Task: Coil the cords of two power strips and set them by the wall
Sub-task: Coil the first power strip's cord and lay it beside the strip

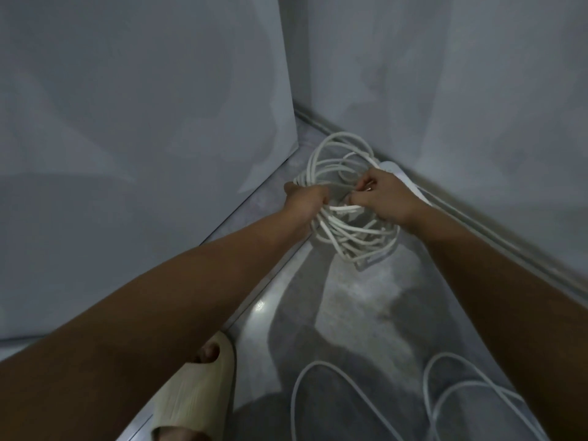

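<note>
- The left hand (307, 198) grips the coiled white cord (346, 198), fingers curled around its loops.
- The right hand (383, 197) pinches one strand.
- The coil is in the wall (477, 90) corner.

Power strip (390, 167): only 1 white end and a strip of edge show. The rest lies behind the right hand (386, 198) and forearm, so no socket face can be made out.

Left hand (305, 198): fingers hidden inside the coiled cord (353, 240).

Loose cord (425, 386) on the floor – loops run off the bottom edge, ends unseen.

Slipper (197, 386): rear cut off by the bottom edge, left side covered by the forearm.
</note>
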